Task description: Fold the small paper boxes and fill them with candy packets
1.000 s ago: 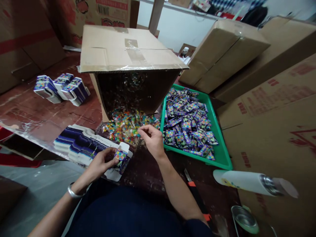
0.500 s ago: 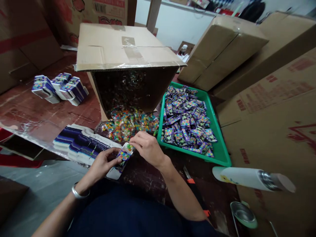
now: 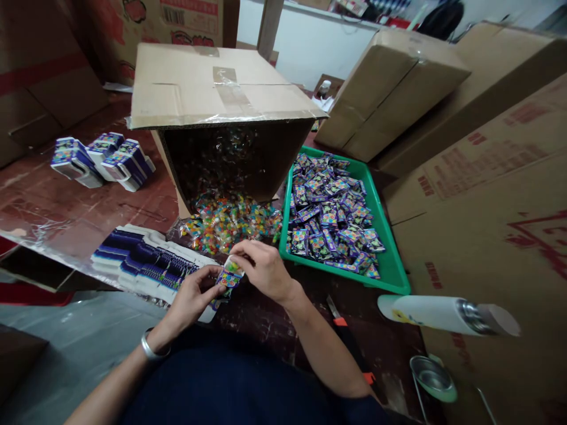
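Observation:
My left hand (image 3: 191, 297) grips a small purple candy box (image 3: 230, 281) between thumb and fingers, its open white top tilted up and away from me. At that opening, my right hand (image 3: 268, 274) is closed in a pinch on a small clear packet of candies (image 3: 231, 267), green and yellow, which sits partly inside the box. The fingers hide part of the packet. Just left of my left hand lies a row of flat, unfolded purple-and-white boxes (image 3: 142, 262). Beyond my hands, clear packets of colourful candies (image 3: 230, 221) spill from a large cardboard box (image 3: 177, 94) lying on its side.
A green tray (image 3: 396, 260) holds many filled purple boxes at the right. Near my right forearm lie a box cutter (image 3: 343, 330), a white flask (image 3: 425, 310) and a metal cup (image 3: 432, 378). Strapped bundles of boxes (image 3: 126, 164) stand back left. Large cartons (image 3: 487, 195) line the right.
My hands have shifted slightly right with the box, and the candy packet appears lower in its opening. The whole view has moved a little.

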Available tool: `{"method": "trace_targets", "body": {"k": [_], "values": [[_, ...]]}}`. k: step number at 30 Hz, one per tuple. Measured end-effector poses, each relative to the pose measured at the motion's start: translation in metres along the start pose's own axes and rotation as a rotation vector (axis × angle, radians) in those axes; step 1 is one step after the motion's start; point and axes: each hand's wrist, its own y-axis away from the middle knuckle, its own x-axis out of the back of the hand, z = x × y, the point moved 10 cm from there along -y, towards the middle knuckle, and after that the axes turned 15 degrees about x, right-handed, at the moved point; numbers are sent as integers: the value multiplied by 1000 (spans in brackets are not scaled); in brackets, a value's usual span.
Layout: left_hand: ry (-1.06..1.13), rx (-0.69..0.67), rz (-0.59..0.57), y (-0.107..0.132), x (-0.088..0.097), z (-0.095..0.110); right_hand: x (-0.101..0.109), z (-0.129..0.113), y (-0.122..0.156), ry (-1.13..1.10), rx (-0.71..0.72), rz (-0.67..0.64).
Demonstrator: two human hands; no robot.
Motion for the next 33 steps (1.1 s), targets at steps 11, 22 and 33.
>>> {"method": "trace_targets", "body": {"k": [11, 22, 33], "values": [[72, -31, 118, 3, 4, 2, -12, -8, 4, 174, -60, 4], [260, -94, 145, 6, 9, 6, -24, 20, 25, -296, -175, 87], [232, -143, 92, 4, 3, 10, -29, 24, 51, -327, -224, 373]]}}
